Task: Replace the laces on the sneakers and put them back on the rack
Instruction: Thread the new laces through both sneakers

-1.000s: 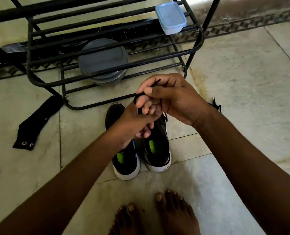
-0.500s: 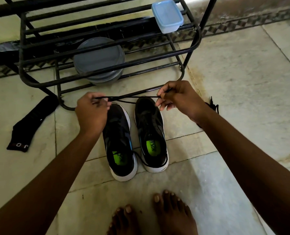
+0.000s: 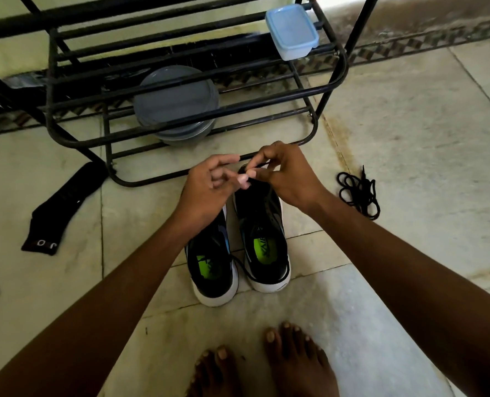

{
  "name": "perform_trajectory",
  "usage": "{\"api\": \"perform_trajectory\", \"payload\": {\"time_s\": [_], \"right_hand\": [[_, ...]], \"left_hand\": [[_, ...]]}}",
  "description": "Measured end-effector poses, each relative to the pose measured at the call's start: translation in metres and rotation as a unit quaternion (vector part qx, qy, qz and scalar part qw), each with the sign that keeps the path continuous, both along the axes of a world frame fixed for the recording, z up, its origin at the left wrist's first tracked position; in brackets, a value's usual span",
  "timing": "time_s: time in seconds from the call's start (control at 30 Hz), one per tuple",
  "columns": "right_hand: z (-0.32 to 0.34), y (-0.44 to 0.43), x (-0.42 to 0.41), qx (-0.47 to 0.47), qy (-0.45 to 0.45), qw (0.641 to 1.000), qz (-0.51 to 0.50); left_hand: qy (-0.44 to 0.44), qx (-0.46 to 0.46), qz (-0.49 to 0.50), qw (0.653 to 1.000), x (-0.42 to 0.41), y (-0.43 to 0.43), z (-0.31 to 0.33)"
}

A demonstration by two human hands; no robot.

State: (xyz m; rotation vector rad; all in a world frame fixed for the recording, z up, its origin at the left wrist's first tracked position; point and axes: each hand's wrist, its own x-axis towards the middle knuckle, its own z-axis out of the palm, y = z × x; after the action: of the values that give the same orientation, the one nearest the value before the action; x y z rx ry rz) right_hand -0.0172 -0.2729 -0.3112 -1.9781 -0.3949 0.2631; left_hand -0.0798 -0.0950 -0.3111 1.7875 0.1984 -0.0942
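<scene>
Two sneakers (image 3: 262,224) below grip, right hand (image 3: 285,174) pinching lace (image 3: 262,166), left hand (image 3: 206,187) hold unclear, rack (image 3: 152,180) rail just beyond, loose laces (image 3: 358,193) right, open floor (image 3: 410,133) around.

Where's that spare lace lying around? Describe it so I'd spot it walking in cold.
Find the black metal rack; two black sneakers stand on the floor tiles before it. Right of the sneakers, apart from them, lies the spare lace. Unlike the flat black sock on the far left, it is a thin cord in loose loops.
</scene>
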Motion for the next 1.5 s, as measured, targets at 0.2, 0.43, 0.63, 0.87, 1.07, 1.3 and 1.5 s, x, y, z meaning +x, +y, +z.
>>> {"api": "perform_trajectory", "payload": {"time_s": [0.2, 0.43, 0.63, 0.87, 1.07, 1.3, 1.5], "right_hand": [[-0.021, -0.007, -0.006, 0.051, 0.064, 0.995, -0.052], [-0.043, -0.013, -0.012, 0.02, 0.136, 0.977, -0.163], [-0.048, -0.019, -0.012, 0.019, 0.144, 0.973, -0.179], [-0.053, -0.022, -0.017, 0.021, 0.148, 0.973, -0.176], [-0.055, -0.024, -0.02, 0.02, 0.147, 0.975, -0.164], [-0.053, -0.023, -0.022, 0.023, 0.147, 0.976, -0.157], [-0.05, -0.021, -0.021, 0.02, 0.145, 0.977, -0.152]], "left_hand": [[-0.046, 0.109, 0.008, 0.993, -0.002, 0.009, -0.016], [-0.046, 0.271, -0.031, 0.961, -0.001, 0.013, -0.031], [-0.024, 0.294, -0.041, 0.954, 0.0, 0.009, -0.038], [-0.03, 0.336, -0.043, 0.94, -0.001, 0.003, -0.035], [-0.019, 0.351, -0.05, 0.935, -0.003, -0.001, -0.034], [-0.018, 0.366, -0.047, 0.929, -0.005, -0.002, -0.032], [-0.031, 0.391, -0.046, 0.919, -0.003, -0.003, -0.031]]}}
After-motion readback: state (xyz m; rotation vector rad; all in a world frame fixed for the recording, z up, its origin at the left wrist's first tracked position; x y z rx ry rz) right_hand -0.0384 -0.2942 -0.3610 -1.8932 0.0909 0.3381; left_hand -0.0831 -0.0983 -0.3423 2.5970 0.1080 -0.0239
